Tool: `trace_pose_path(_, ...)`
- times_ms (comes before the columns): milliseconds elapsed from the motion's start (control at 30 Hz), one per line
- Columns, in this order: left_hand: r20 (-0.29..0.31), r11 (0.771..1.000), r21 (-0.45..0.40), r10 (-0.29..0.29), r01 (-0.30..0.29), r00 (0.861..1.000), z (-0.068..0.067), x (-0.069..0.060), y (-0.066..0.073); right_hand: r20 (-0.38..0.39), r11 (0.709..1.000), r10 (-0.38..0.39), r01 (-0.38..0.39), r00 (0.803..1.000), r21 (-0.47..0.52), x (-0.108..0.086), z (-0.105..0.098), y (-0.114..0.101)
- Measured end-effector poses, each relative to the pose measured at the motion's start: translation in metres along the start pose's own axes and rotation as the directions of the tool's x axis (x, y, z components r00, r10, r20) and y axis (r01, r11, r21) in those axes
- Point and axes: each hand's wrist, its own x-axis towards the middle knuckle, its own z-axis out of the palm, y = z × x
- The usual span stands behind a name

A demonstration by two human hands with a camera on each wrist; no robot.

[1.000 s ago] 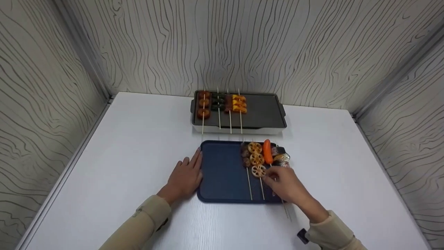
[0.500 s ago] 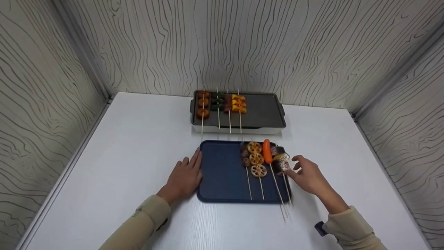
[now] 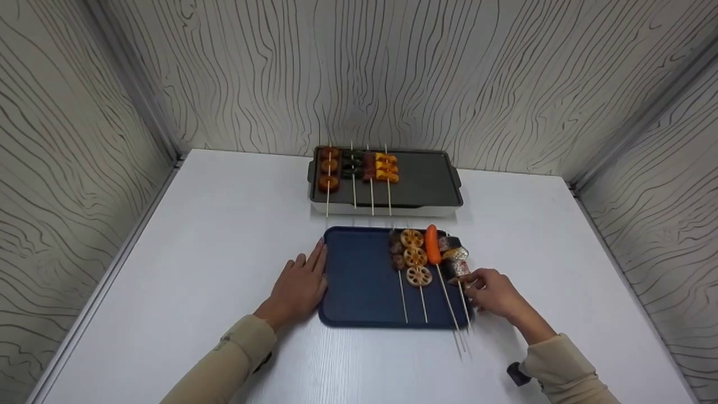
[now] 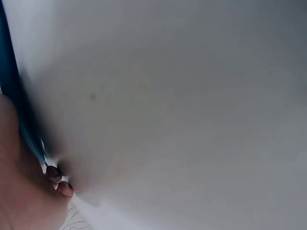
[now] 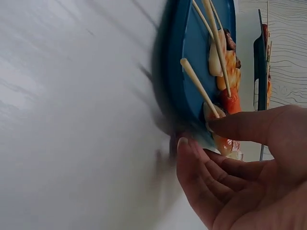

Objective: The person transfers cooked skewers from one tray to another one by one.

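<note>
Along the left rim of the blue tray lies my left hand, fingers extended and touching the rim. At the tray's right side, my right hand holds the lower end of a fish skewer. In the right wrist view, the thumb lies over the lowest fish piece by the stick, and the curled fingers are at its outer side. Left of the fish are a sausage skewer, a lotus root skewer and a dark meat skewer.
Behind the tray stands a grill with several skewers on its left half: brown rounds, dark green pieces, reddish meat and yellow pieces. Patterned walls enclose the white table.
My right hand has left the lotus root and sausage area, swung right off the tray, then come in to the fish skewer's lower end. My left hand stays in place.
</note>
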Motion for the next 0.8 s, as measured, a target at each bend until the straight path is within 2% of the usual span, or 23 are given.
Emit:
trace_pose_path(167,0.005,1.000,-0.004,0.002,-0.002,1.000,-0.001,-0.001,0.001,0.014,1.000,-0.013,0.013,1.000,0.028,0.001,0.002,0.006)
trace_pose_path(333,-0.026,1.000,-0.018,0.016,-0.016,1.000,-0.001,-0.001,0.002,0.037,0.998,0.000,-0.003,0.999,0.070,0.003,0.001,0.012)
trace_pose_path(500,-0.051,0.998,-0.062,0.017,-0.020,0.999,-0.003,-0.002,0.003,0.071,0.993,-0.029,0.020,0.997,0.120,0.003,-0.001,0.017)
trace_pose_path(633,0.002,0.996,-0.089,0.007,-0.007,1.000,-0.007,-0.001,0.002,0.078,0.990,-0.062,0.051,0.995,0.132,0.002,-0.001,0.018)
trace_pose_path(800,0.082,0.988,-0.153,-0.003,0.015,0.997,-0.024,0.005,0.001,0.077,0.991,-0.069,0.059,0.995,0.122,0.007,0.001,0.018)
